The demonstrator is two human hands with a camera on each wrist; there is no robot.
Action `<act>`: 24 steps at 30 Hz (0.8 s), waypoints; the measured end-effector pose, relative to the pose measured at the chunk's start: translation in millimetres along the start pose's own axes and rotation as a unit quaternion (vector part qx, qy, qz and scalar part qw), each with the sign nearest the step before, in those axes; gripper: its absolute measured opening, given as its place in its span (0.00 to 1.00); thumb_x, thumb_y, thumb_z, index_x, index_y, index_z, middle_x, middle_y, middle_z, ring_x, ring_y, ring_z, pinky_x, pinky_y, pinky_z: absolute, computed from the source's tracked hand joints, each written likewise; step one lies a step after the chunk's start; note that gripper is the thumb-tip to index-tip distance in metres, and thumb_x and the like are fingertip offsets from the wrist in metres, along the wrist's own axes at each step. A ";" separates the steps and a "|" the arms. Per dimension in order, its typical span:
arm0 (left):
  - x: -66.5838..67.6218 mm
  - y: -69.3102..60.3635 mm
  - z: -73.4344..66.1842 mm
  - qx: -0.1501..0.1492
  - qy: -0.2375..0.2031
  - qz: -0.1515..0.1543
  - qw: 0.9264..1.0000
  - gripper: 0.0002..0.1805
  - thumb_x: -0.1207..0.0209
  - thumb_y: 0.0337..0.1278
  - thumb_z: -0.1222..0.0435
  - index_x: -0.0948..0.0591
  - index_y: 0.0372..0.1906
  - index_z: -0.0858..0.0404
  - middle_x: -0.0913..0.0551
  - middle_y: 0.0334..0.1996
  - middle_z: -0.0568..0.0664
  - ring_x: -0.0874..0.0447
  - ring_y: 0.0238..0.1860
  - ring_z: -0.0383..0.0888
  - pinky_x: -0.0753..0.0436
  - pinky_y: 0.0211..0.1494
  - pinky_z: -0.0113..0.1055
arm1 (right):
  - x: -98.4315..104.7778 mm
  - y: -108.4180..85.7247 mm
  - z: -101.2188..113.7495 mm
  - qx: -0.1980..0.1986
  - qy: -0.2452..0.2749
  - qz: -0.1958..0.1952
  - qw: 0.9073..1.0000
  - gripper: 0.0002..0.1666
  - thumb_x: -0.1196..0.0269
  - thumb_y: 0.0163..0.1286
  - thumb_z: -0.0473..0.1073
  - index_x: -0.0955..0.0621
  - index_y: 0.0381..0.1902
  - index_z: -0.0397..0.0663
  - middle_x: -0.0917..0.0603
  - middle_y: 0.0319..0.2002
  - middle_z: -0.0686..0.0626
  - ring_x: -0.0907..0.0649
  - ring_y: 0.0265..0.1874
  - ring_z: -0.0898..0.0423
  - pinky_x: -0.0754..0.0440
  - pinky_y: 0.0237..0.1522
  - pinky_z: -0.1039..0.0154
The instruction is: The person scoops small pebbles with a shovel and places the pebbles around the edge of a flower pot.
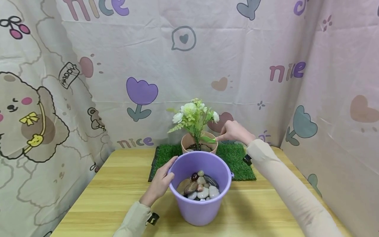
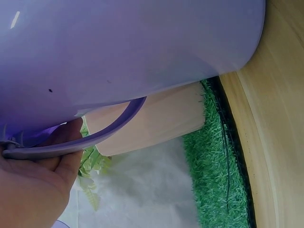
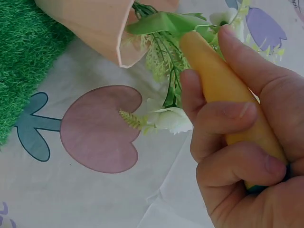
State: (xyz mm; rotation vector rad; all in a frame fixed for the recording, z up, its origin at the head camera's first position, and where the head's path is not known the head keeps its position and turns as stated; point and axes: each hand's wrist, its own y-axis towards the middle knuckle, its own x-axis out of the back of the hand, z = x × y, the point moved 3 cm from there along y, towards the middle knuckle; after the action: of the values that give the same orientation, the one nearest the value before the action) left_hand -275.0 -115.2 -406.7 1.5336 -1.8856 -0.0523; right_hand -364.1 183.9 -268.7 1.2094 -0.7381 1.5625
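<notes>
My left hand point(image 1: 160, 181) grips the left rim of a purple bucket point(image 1: 199, 210), its thumb over the edge and its fingers outside by the handle point(image 2: 109, 130). Pebbles point(image 1: 202, 192) of several colours lie in the bucket. Behind it stands a peach flowerpot point(image 1: 186, 141) holding a plant with white flowers point(image 1: 189, 108), with dark soil and stones around the stems. My right hand point(image 1: 235, 131) is at the pot's right rim, curled round the yellow handle point(image 3: 228, 90) of a small trowel. The trowel's green blade point(image 1: 208, 139) reaches over the pot; its tip is hard to make out.
Under the pot lies a mat of artificial grass point(image 1: 237, 164) at the back of the wooden table point(image 1: 124, 187). Printed cloth point(image 1: 201, 65) hangs behind the table and along both sides. The bucket stands at the front, hiding the pot's lower part.
</notes>
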 end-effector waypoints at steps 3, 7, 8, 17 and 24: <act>0.3 -0.1 -0.8 0.000 -0.001 -0.001 1.000 0.36 0.55 0.55 0.72 0.36 0.74 0.59 0.28 0.68 0.56 0.23 0.62 0.53 0.20 0.58 0.42 | 0.4 -7.4 -0.3 0.010 0.005 -0.011 1.000 0.14 0.29 0.57 0.55 0.13 0.17 0.57 0.19 0.15 0.58 0.29 0.17 0.59 0.29 0.23 0.65; 0.8 0.0 -2.0 -0.006 0.001 -0.003 1.000 0.36 0.55 0.54 0.72 0.36 0.74 0.61 0.27 0.68 0.56 0.22 0.62 0.53 0.19 0.58 0.41 | 1.8 -15.9 0.9 0.018 0.014 -0.023 0.999 0.13 0.29 0.58 0.54 0.12 0.18 0.58 0.25 0.12 0.58 0.33 0.16 0.60 0.34 0.21 0.65; 0.9 0.0 -2.0 -0.006 0.001 -0.003 1.000 0.36 0.55 0.54 0.72 0.36 0.74 0.61 0.27 0.67 0.57 0.22 0.62 0.53 0.19 0.57 0.41 | 1.8 -17.6 1.1 0.019 0.016 -0.025 0.999 0.12 0.29 0.58 0.53 0.12 0.19 0.57 0.26 0.12 0.58 0.34 0.16 0.60 0.34 0.21 0.65; 0.6 -1.0 -0.9 0.001 -0.007 -0.001 1.000 0.36 0.55 0.56 0.72 0.36 0.74 0.59 0.28 0.68 0.56 0.23 0.63 0.53 0.20 0.58 0.42 | -3.5 -33.8 5.0 0.043 0.026 -0.044 0.998 0.10 0.30 0.60 0.55 0.10 0.25 0.59 0.22 0.14 0.60 0.34 0.15 0.61 0.35 0.20 0.66; -0.1 0.0 -1.2 -0.005 -0.010 -0.001 1.000 0.36 0.55 0.56 0.72 0.36 0.74 0.60 0.28 0.68 0.57 0.23 0.62 0.54 0.20 0.58 0.42 | -7.8 -49.6 8.4 0.050 0.045 -0.051 0.996 0.14 0.31 0.60 0.57 0.14 0.18 0.62 0.35 0.11 0.59 0.41 0.13 0.62 0.41 0.18 0.68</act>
State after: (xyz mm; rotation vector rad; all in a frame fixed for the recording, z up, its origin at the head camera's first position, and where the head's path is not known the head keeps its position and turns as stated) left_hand -274.3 -114.6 -405.9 1.5339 -1.8964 -0.0779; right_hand -314.4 190.2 -278.4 1.2209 -0.5379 1.5734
